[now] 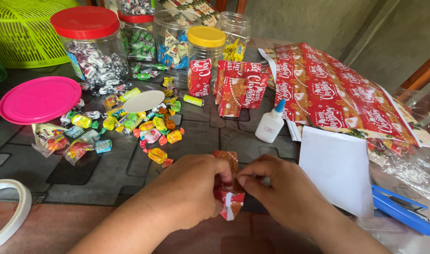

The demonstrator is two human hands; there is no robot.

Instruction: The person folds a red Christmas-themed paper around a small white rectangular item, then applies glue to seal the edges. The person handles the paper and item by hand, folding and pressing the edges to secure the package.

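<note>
**Two hands pinch a small wrapped packet**

A dark table (130, 174) carries sheets of red wrapping paper (337, 94), candy jars (95, 47), a pink lid (38, 99) and loose candies (149, 129). Near the front edge, the left hand (186, 193) and the right hand (285, 193) meet. The fingers of both are closed on a small red paper packet (229, 193) between them.

A small red-and-gold wrapping-paper packet (228, 188) stands upright, folded and creased. It sits at the counter's six o'clock edge, pinched at both sides.
</note>
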